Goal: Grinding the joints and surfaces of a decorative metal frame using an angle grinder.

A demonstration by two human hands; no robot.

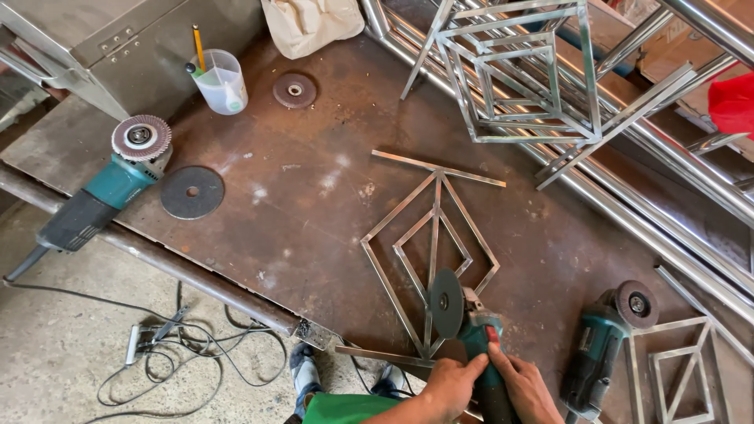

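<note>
A teal grinder (471, 330) is gripped by both hands at the bottom edge of the view. The left hand (448, 386) is closed around its body from the left, and the right hand (525, 386) is closed around it from the right, with a fingertip by the red switch. The lower end of the grinder is hidden under the hands and cut off by the edge. Its dark disc (446, 303) stands on edge, touching the middle bar of a flat diamond frame (433, 255) lying on the rusty table (314, 188). A green sleeve (345, 408) and a shoe (302, 373) are seen just left of the grinder, below the table edge.

Just right of the grinder a second grinder (605, 345) lies on the table, and beyond that a smaller frame (683, 369) is cut off by the corner. Well left of the grinder, tangled cables (181, 361) lie on the concrete floor.

Farther left of the grinder, a loose disc (192, 191) lies flat beside a third grinder (102, 188) with a flap wheel facing up. Farther still, a clear plastic cup (221, 82) stands on the table; a yellow pencil and a dark-tipped marker are held in it, with some green liquid or residue at the bottom that is hard to make out. A small wheel (294, 89) lies right of the cup, and a cream bag (310, 23) is cut off by the top edge. Far to the right of the grinder, stacked frames (526, 78) lean on steel tubes (675, 180), and something red (734, 102) is cut off by the right edge.
</note>
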